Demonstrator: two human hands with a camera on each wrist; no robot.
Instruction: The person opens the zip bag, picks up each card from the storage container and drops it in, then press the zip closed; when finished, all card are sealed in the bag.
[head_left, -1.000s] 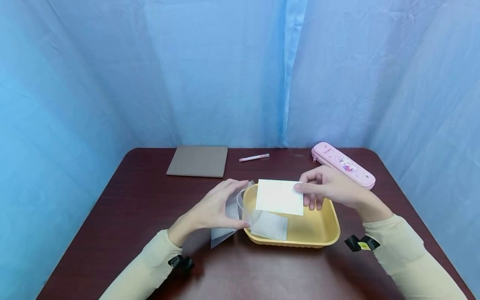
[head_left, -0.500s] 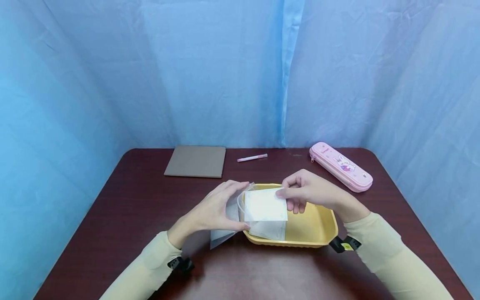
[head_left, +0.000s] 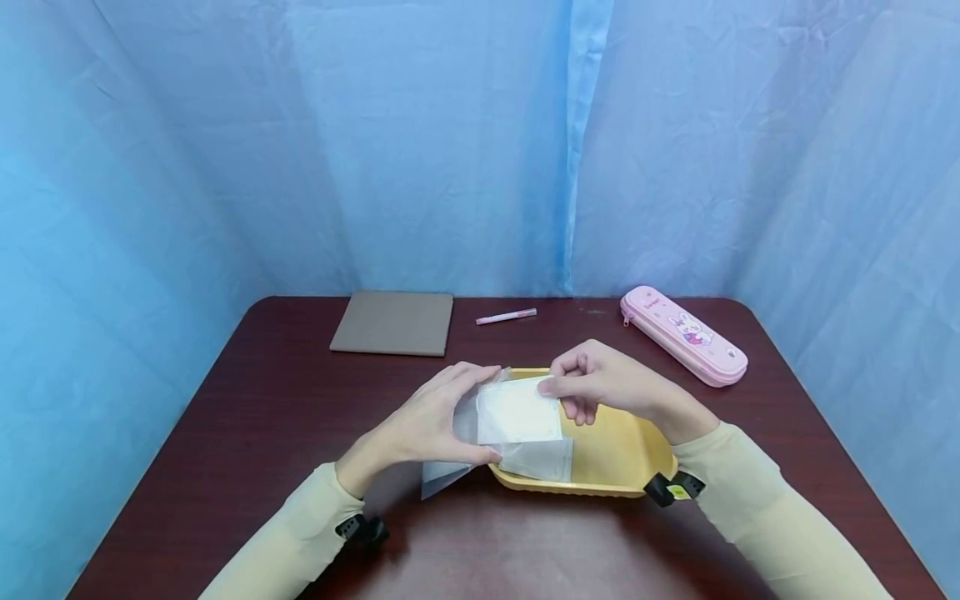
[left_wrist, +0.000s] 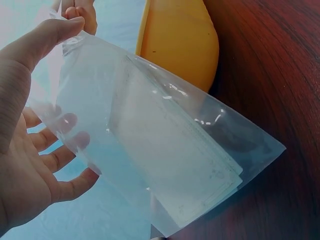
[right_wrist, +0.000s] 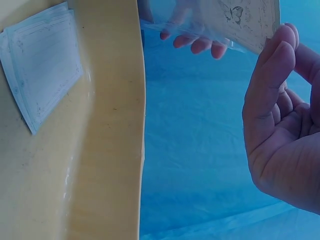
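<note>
My left hand (head_left: 423, 417) holds a clear plastic bag (left_wrist: 250, 136) by its mouth, thumb on one side and fingers on the other. Several pale cards (left_wrist: 172, 155) lie in the bag's lower part. Between thumb and fingers, my right hand (head_left: 611, 383) pinches a white card (head_left: 519, 411) by its upper right corner. The card's far end is within the bag's mouth, and a printed butterfly shows on it in the right wrist view. Below sits a yellow plastic tray (head_left: 626, 457) with a small stack of cards (right_wrist: 42, 67) at its left end.
On the dark wooden table (head_left: 247, 433), a grey-brown flat board (head_left: 393, 322) lies at the back left. A white and pink pen (head_left: 506, 317) is at the back middle, and a pink rabbit pencil case (head_left: 686, 333) at the back right. Blue curtains (head_left: 450, 150) surround the table.
My right hand has moved left with the card, from above the tray's middle to the bag, and the card's end has slid into its mouth. The left hand has stayed in place.
</note>
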